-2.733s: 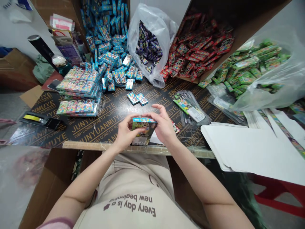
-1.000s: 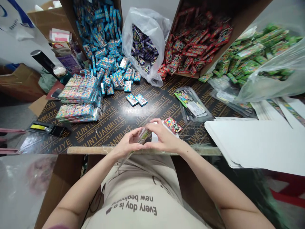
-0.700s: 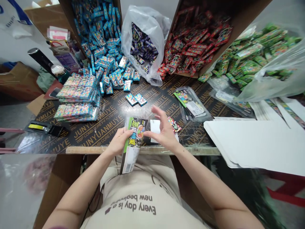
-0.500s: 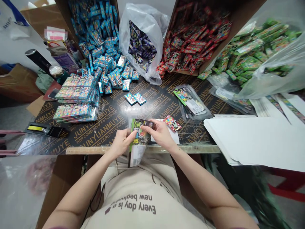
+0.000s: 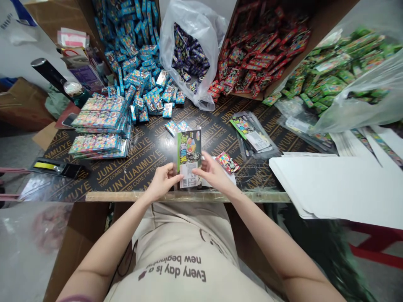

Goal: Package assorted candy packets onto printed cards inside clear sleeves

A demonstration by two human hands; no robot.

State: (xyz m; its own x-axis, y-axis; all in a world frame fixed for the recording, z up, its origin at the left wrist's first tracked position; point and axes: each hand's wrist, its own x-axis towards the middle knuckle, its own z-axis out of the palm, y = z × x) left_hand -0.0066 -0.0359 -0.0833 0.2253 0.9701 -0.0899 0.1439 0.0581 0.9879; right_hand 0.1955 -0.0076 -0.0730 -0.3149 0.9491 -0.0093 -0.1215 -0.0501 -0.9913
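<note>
Between my hands, a flat printed plastic pouch (image 5: 189, 155), black and green with a white label panel, is held upright over the table's front edge. My left hand (image 5: 163, 179) pinches its lower left side, thumb on the front. On the right side my right hand (image 5: 215, 173) grips it, thumb over the label and fingers behind. A small red packet (image 5: 227, 162) lies on a white card (image 5: 231, 178) just beyond my right hand. Two small blue boxes (image 5: 171, 127) lie behind the pouch, partly hidden by it.
More pouches (image 5: 253, 132) lie right of centre. Blue boxes (image 5: 147, 90) spill at the back left, beside a bag of purple packets (image 5: 190, 54), red packets (image 5: 258, 58) and green packets (image 5: 333, 79). Wrapped stacks (image 5: 97, 126) and a black tape dispenser (image 5: 58, 167) stand left; white sheets (image 5: 333, 184) lie right.
Both hands have raised the pouch and moved it slightly forward, over the table. My grip has shifted down to its lower part, and it now covers part of the two blue boxes.
</note>
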